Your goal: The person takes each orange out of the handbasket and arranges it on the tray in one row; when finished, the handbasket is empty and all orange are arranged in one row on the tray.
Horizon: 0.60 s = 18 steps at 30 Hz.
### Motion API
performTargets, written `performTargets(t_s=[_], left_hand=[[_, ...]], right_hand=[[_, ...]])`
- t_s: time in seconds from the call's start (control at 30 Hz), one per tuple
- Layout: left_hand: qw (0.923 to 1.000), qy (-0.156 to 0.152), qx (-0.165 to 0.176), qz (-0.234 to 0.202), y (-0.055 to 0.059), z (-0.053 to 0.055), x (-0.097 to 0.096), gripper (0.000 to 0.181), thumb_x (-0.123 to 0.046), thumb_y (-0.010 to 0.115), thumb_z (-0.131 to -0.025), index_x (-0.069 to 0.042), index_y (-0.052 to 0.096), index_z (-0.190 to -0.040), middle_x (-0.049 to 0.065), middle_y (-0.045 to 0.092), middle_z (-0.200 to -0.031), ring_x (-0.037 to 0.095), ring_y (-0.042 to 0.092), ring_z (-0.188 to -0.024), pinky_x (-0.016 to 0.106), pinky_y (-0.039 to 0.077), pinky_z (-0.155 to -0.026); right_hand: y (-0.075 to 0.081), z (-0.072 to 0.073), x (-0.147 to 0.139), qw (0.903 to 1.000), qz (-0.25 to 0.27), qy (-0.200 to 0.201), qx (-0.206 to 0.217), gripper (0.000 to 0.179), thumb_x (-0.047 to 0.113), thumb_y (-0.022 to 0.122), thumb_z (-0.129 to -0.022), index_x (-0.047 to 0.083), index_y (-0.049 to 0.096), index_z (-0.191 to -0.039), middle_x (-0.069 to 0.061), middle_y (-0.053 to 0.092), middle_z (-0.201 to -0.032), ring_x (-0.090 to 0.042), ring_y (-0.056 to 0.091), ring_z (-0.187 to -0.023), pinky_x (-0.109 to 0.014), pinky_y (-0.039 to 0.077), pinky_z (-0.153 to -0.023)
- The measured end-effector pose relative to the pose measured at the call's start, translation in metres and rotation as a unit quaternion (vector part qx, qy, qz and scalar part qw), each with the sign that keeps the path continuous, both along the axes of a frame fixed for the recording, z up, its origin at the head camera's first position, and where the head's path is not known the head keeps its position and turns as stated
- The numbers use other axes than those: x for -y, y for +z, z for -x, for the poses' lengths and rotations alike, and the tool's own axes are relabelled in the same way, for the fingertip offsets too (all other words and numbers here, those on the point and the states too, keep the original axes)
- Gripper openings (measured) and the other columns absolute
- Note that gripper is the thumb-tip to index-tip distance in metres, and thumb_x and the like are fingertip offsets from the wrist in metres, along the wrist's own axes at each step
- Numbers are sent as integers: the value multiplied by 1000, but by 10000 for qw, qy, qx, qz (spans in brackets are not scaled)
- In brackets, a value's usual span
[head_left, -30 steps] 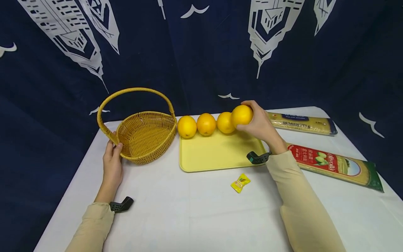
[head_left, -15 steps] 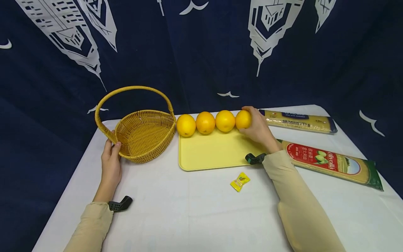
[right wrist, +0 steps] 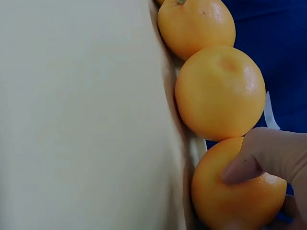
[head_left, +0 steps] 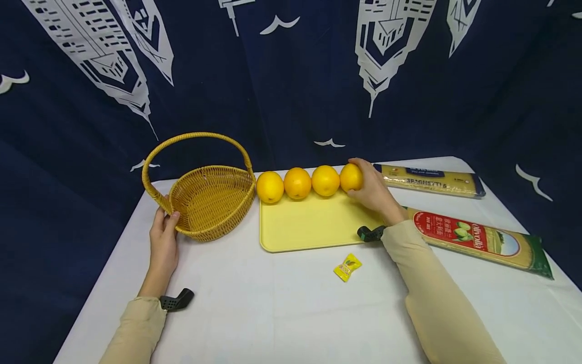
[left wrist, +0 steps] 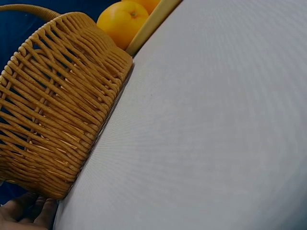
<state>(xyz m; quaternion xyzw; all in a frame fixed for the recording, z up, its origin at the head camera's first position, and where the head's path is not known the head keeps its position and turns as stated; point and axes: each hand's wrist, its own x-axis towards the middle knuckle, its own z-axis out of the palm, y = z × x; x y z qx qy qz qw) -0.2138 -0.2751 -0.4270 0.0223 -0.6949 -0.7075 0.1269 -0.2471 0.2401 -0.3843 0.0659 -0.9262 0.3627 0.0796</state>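
Note:
An empty wicker basket [head_left: 213, 199] with a tall arched handle stands at the left. My left hand [head_left: 163, 242] holds its left side near the handle's foot; in the left wrist view only some fingers [left wrist: 45, 213] show at the basket's lower edge. Several oranges sit in a row along the back of a yellow tray [head_left: 309, 230]. My right hand [head_left: 375, 189] grips the rightmost orange [head_left: 351, 177], which rests on the tray beside the neighbouring orange [head_left: 325, 180]. The right wrist view shows my thumb [right wrist: 242, 167] over that orange; the other fingers are mostly hidden.
A small yellow wrapped candy [head_left: 347, 267] lies in front of the tray. Two spaghetti packs are at the right: a blue-labelled one [head_left: 432, 180] behind and a red-labelled one [head_left: 477, 240] nearer. A dark blue curtain [head_left: 282, 91] hangs behind the white table [head_left: 254, 308].
My right hand has lowered the orange from in front of its neighbour to the right end of the row. The left hand stays on the basket. The head view has shifted slightly.

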Motion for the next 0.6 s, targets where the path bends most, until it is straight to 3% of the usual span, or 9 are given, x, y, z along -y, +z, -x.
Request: performTargets(t_s=[0.23, 0.3, 0.47, 0.6], left_hand=[[9997, 84, -218, -102, 0, 3, -3, 62, -15, 56, -110, -16, 32, -166, 8, 31, -172, 18, 31, -158, 25, 29, -129], [9995, 167, -273, -21, 0, 2, -4, 63, -16, 58, -109, -16, 31, -167, 8, 32, -172, 16, 31, -158, 25, 29, -129], [9920, 827, -845, 436, 3, 0, -3, 61, -16, 60, -108, -16, 37, -164, 11, 42, -166, 17, 39, -154, 19, 39, -121], [9810, 1284, -1251, 742, 5, -2, -2, 56, -14, 60, -108, -14, 43, -161, 10, 47, -163, 18, 44, -152, 12, 45, -112]], right_hand=[[17, -10, -12, 9998, 3, -23, 217, 85, 8, 73, -91, 6, 29, -163, -27, 35, -164, -48, 43, -141, -67, 39, -117], [21, -16, -16, 9996, -35, -57, 276, 84, 12, 72, -93, 6, 28, -164, -27, 32, -166, -50, 40, -145, -69, 37, -118], [26, -33, -25, 9995, -312, -70, 9, 79, 16, 72, -95, 4, 33, -162, -28, 32, -167, -51, 30, -153, -73, 29, -121], [27, -49, -28, 9982, -353, -200, -444, 70, 15, 73, -95, 2, 43, -157, -27, 41, -162, -52, 41, -145, -71, 38, -115]])
